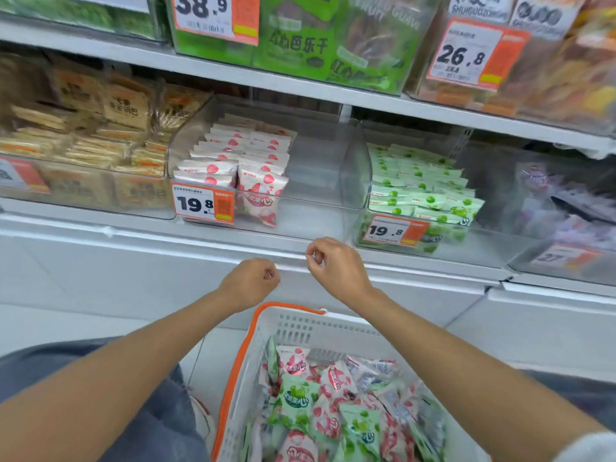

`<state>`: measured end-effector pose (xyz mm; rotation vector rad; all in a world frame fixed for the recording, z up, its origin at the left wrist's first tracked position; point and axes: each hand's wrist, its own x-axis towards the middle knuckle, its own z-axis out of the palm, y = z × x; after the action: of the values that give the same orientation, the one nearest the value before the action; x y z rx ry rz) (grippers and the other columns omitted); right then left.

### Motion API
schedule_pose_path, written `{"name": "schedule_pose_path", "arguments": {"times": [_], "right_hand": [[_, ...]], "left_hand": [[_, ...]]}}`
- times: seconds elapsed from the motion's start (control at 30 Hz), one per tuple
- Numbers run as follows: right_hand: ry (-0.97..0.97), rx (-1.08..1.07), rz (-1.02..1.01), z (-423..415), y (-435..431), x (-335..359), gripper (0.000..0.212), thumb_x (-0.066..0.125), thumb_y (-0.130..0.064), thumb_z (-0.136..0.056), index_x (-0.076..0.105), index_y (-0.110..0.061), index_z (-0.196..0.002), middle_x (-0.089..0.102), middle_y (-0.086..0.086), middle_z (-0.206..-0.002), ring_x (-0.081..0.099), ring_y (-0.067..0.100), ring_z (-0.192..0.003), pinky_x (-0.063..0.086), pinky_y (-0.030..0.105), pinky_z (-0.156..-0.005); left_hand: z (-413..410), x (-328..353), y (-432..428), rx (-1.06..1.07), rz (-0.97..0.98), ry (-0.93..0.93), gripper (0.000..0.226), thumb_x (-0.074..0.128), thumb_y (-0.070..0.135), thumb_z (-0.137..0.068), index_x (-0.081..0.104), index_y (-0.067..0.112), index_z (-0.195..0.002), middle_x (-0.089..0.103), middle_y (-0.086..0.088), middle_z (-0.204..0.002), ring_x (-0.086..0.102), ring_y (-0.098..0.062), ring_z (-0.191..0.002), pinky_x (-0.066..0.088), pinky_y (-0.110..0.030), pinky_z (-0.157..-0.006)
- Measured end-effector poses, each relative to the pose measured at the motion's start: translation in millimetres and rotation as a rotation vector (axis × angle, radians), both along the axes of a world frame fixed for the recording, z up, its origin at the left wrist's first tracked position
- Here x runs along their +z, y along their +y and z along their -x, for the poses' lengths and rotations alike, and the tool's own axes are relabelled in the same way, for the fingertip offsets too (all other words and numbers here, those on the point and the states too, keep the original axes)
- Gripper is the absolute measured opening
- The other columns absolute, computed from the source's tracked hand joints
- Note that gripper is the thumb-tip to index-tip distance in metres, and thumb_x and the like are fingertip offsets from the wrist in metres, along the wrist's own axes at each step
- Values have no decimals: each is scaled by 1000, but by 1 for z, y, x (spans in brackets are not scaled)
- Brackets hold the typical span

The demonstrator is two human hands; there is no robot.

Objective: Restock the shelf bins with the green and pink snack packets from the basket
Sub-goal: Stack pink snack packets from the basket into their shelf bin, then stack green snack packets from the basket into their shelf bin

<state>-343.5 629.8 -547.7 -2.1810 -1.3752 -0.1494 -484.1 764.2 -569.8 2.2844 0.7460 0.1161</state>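
A white basket with an orange rim sits low in front of me, holding several pink packets and green packets mixed together. On the shelf, a clear bin holds pink packets stacked on its left side; its right side is bare. To its right, another clear bin holds green packets. My left hand and my right hand hover above the basket, just below the shelf edge, fingers curled, holding nothing.
Brown packets fill the bin at left. Green bags and orange-toned bags stand on the upper shelf. Price tags hang on the bin fronts. A white cabinet front runs below the shelf. Dark packets lie at far right.
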Motion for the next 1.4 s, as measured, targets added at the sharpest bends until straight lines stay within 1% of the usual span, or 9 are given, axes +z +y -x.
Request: {"name": "schedule_pose_path", "arguments": {"times": [0.23, 0.37, 0.53, 0.67, 0.87, 1.03, 1.13, 1.23, 1.4], "right_hand": [[555, -120, 769, -5, -120, -152, 29, 58, -19, -91, 63, -11, -117, 63, 9, -121, 58, 21, -100, 47, 31, -91], [673, -131, 1106, -14, -167, -204, 26, 48, -19, -97, 60, 2, -106, 61, 15, -111, 54, 22, -105, 45, 25, -81], [791, -132, 1099, -28, -159, -224, 48, 60, -27, -92, 55, 2, -130, 54, 15, -137, 54, 31, -123, 46, 32, -93], [777, -55, 1183, -24, -156, -235, 48, 74, -28, -84, 57, -1, -120, 53, 8, -119, 54, 21, -108, 46, 36, -97], [681, -16, 849, -38, -145, -178, 28, 66, -14, -90, 67, -3, -116, 63, 10, -122, 59, 24, -111, 45, 38, -102], [554, 69, 467, -69, -127, -68, 10, 65, -10, -90, 72, -6, -97, 67, 5, -98, 60, 17, -91, 48, 32, -86], [520, 70, 282, -82, -127, -1, 4, 66, -8, -89, 69, -8, -92, 62, -4, -79, 56, 1, -71, 41, 17, -68], [481, 51, 186, -99, -137, 62, 4, 65, -6, -90, 68, -4, -91, 58, -12, -66, 51, -9, -52, 36, 8, -55], [329, -15, 76, -146, -154, 126, 7, 68, -11, -88, 70, -4, -91, 58, -8, -63, 46, -4, -53, 38, 18, -59]], "left_hand": [[2, -64, -45, -218, 31, 343, 19, 53, 13, -92, 70, 5, -91, 64, 1, -91, 56, -11, -75, 49, -28, -78], [-1, -83, -61, -210, 40, 410, 20, 54, 12, -93, 70, 6, -84, 66, -2, -88, 60, -18, -81, 47, -25, -74], [-2, -104, -74, -259, 61, 484, 26, 58, 17, -93, 56, 23, -69, 54, 14, -73, 53, -5, -71, 40, -21, -68], [-2, -112, -73, -259, 88, 481, 15, 61, 20, -93, 63, 21, -78, 59, 10, -78, 55, -9, -76, 39, -17, -64], [-13, -105, -79, -259, 125, 367, 8, 60, 14, -92, 66, 18, -95, 62, 7, -95, 60, -12, -94, 42, -16, -74], [-52, -71, -110, -239, 273, 139, 56, 68, 44, -87, 49, 18, -133, 54, 7, -123, 54, -13, -114, 46, -28, -93], [-85, -34, -136, -222, 302, -121, 43, 55, 53, -90, 61, 15, -109, 67, -2, -98, 64, -15, -87, 53, -41, -80], [-116, 4, -156, -138, 102, -295, 40, 46, 52, -95, 54, 16, -80, 57, 1, -68, 55, -18, -64, 41, -38, -62], [-170, 57, -170, -79, -151, -503, 42, 41, 55, -96, 51, 15, -86, 56, 3, -66, 55, -24, -66, 35, -38, -57]]}}
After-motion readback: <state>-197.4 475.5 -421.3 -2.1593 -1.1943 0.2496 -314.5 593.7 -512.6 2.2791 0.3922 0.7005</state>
